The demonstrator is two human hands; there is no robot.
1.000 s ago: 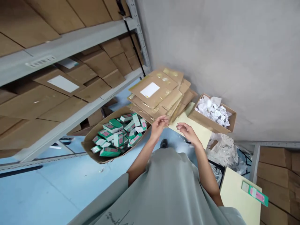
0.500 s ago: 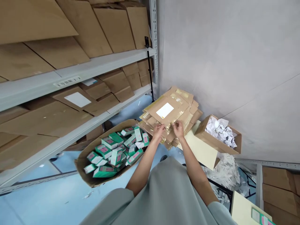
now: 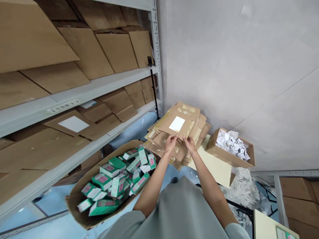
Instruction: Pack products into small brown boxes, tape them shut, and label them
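A stack of flattened cardboard cartons (image 3: pixel 183 152) with shiny tape along its edges lies in front of me. On top is a flattened carton (image 3: pixel 165 122) bearing a white label (image 3: pixel 177 123). My left hand (image 3: pixel 170 143) pinches the near edge of this top carton, just below the label. A short way to the right, my right hand (image 3: pixel 189 144) grips the same edge, thumb on the upper face. Fingers under the cardboard are partly hidden.
Left of the stack sits a large open carton (image 3: pixel 74 199) of green-and-white small boxes (image 3: pixel 117 186). To the right, a cardboard box (image 3: pixel 219 153) holds crumpled white paper (image 3: pixel 233 144). Shelving (image 3: pixel 97 78) packed with cartons runs along the left; a black stand (image 3: pixel 154 86) stands beside it.
My view has shifted, so the stack and shelves appear lower. My hands have come slightly closer together at the near edge of the top carton.
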